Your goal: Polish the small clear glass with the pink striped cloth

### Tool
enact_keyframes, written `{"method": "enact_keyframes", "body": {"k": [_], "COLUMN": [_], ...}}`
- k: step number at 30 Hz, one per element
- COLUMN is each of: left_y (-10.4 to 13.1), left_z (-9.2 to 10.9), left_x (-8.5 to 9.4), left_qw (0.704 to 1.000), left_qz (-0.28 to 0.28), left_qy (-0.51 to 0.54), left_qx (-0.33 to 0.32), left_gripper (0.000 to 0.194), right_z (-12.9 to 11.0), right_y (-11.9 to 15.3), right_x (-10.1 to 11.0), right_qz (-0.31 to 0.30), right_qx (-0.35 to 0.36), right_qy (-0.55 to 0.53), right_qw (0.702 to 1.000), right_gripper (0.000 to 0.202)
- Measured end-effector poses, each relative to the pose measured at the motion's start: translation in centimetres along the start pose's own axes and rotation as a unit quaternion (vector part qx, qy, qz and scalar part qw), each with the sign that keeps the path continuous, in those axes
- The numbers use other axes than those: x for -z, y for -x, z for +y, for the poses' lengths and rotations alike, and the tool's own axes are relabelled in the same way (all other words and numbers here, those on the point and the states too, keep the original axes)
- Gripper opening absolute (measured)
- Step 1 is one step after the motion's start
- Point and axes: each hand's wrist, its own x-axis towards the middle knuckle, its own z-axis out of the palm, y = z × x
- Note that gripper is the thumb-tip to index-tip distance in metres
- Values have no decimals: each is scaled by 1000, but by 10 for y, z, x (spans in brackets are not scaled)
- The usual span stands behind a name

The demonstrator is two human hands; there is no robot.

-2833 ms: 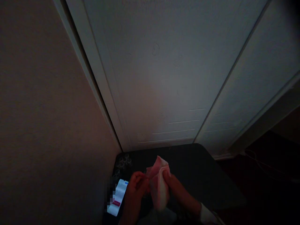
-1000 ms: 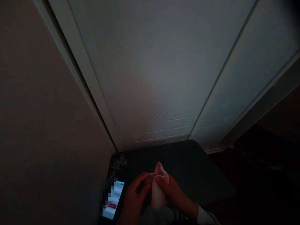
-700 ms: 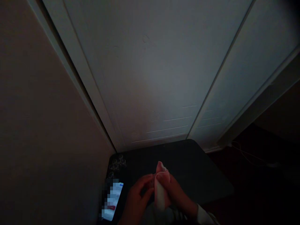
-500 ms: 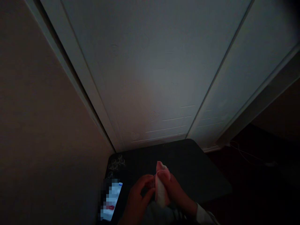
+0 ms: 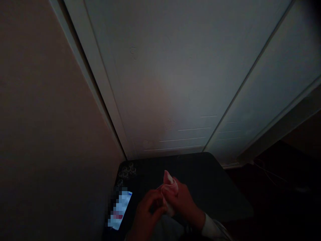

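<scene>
My right hand (image 5: 184,201) is closed round a folded pink-and-white cloth (image 5: 171,186), its thumb lying along the near side and a pointed corner of the cloth sticking up above the fingers. Against the cloth's left side is my left hand (image 5: 147,209), fingers and thumb curled towards each other. Whatever lies between those fingertips is too dark and too covered to make out. Both hands are close together over the near part of a dark table (image 5: 205,182).
Several small clear round pieces (image 5: 127,171) lie at the table's far left corner. Below them a lit phone (image 5: 122,209) rests by the left edge. Behind the table stands a white panel (image 5: 160,83); a brown wall (image 5: 55,117) rises on the left. A thin cable (image 5: 269,174) shows at right.
The cloth has tilted left and bunched up more in my right hand. My left fingers stay beside it. The view has turned slightly.
</scene>
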Motion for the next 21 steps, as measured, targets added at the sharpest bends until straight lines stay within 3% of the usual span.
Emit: {"method": "enact_keyframes", "body": {"k": [3,13,21], "left_y": [-1,-8,-6], "left_z": [1,15,12], "left_x": [-1,-7,-6], "left_qw": [1000,1000,1000], "left_qz": [20,5,18], "left_qy": [-4,-6,-11], "left_qx": [3,-6,17], "left_gripper": [21,14,26], "right_z": [0,9,8], "right_y": [-2,-1,3], "right_x": [0,0,-4], "right_qz": [5,-11,8], "right_qx": [5,-35,-59], "right_qy": [0,-217,-289], "right_qw": [1000,976,955], "right_gripper": [21,36,43]}}
